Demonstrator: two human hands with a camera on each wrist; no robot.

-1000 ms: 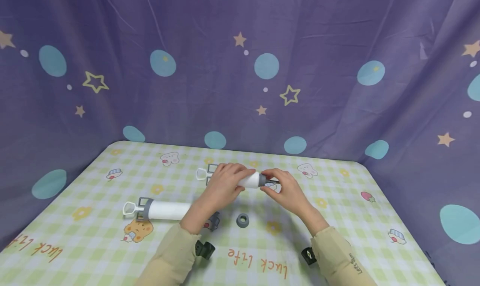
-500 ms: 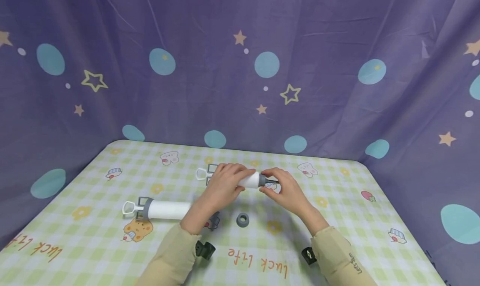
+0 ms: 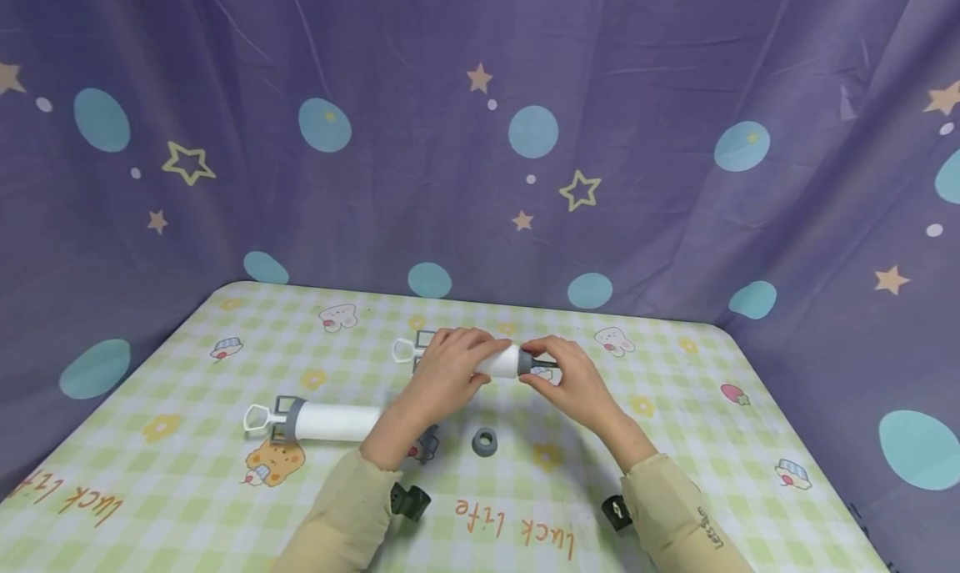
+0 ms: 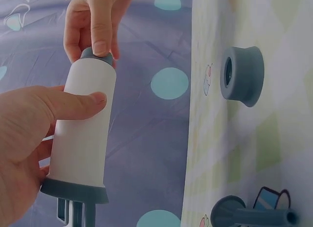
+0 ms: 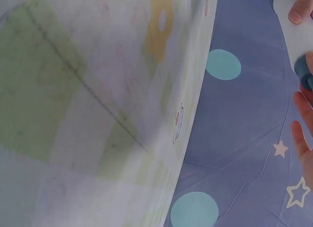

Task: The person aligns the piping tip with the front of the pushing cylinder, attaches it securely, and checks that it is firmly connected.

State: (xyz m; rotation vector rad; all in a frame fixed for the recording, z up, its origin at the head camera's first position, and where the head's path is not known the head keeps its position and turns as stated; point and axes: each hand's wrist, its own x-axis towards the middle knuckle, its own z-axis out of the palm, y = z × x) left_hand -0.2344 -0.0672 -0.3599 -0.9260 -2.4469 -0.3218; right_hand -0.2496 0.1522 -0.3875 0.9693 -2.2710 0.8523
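A white plastic syringe (image 3: 498, 363) with grey end fittings and a pull handle lies sideways, raised in front of the backdrop. My left hand (image 3: 452, 366) wraps round its white barrel, thumb along the side facing me. At the barrel's right end, my right hand (image 3: 566, 379) pinches the grey end cap (image 3: 524, 361) between thumb and fingers. A thin dark grey nozzle (image 3: 544, 364) sticks out of that cap toward the right palm. In the left wrist view the grey flange (image 4: 73, 189) shows below my palm. The right wrist view catches only my fingers at its edge.
A second white syringe (image 3: 337, 421) lies on the checked tablecloth (image 3: 660, 490), partly behind my left forearm. A grey ring (image 3: 485, 442) sits below my hands. Another grey nozzle (image 4: 254, 216) lies near my left wrist. A purple curtain (image 3: 450, 181) hangs behind the table.
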